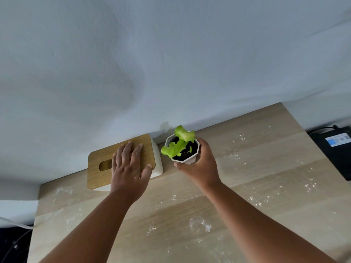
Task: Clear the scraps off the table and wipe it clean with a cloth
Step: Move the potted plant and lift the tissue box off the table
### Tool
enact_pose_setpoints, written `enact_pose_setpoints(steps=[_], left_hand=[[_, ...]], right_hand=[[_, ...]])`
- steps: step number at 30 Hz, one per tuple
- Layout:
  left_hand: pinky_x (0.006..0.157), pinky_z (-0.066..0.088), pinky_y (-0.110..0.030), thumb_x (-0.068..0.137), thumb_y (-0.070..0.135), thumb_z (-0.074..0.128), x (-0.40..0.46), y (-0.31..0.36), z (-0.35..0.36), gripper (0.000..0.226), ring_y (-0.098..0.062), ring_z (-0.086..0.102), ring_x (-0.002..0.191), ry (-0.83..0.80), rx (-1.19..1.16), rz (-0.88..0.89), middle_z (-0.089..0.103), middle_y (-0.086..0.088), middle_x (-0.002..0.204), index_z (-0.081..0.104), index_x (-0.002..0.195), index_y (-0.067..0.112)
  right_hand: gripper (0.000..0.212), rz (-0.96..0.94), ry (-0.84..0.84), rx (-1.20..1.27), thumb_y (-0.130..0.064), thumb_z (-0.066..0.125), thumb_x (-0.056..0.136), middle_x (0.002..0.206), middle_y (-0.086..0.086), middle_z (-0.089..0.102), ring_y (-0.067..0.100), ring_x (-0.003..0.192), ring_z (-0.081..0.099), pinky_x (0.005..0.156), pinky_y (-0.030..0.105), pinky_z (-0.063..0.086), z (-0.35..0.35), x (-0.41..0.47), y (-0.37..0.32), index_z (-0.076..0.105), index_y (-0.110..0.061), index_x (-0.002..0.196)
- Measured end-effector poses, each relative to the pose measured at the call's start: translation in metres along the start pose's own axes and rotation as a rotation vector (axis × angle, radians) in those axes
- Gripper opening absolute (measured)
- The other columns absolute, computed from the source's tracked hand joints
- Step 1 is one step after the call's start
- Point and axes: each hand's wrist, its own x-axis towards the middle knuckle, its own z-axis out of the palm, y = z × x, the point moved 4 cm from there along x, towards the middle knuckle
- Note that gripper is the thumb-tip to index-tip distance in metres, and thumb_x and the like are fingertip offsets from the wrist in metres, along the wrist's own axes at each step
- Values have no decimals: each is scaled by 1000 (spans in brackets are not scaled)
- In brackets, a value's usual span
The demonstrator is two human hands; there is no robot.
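Note:
A light wooden table [256, 168] runs along a white wall. Small white scraps and smears [201, 224] are scattered over much of its top. My left hand [129, 168] lies on the wooden lid of a white tissue box [98, 160] at the back edge, fingers spread over the top and thumb on its right edge. My right hand [199, 164] is wrapped around a small white faceted plant pot [187, 160] holding green leaves, just right of the box. Whether the pot rests on the table or is lifted, I cannot tell. No cloth is in view.
A black device with a blue-and-white label [336, 149] sits beyond the table's right edge. A thin white cable [17, 223] runs past the left edge. The wall [171, 63] stands directly behind the box and pot.

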Motion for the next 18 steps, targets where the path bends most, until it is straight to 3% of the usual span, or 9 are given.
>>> enact_pose_setpoints(steps=[13, 18], left_hand=[[126, 0, -54, 76, 55, 32, 5, -7, -1, 85, -24, -4, 156, -169, -38, -18, 9, -1, 168, 22, 157, 30], [126, 0, -54, 78, 55, 33, 6, -7, -2, 85, -24, -5, 155, -189, -27, -15, 7, -1, 168, 21, 158, 29]], right_hand=[[89, -49, 112, 88, -31, 99, 54, 124, -11, 67, 10, 116, 66, 97, 45, 57, -69, 12, 2, 53, -42, 130], [90, -92, 171, 83, -27, 99, 57, 126, -9, 66, 7, 117, 65, 95, 32, 57, -105, 21, 1, 53, -35, 134]])
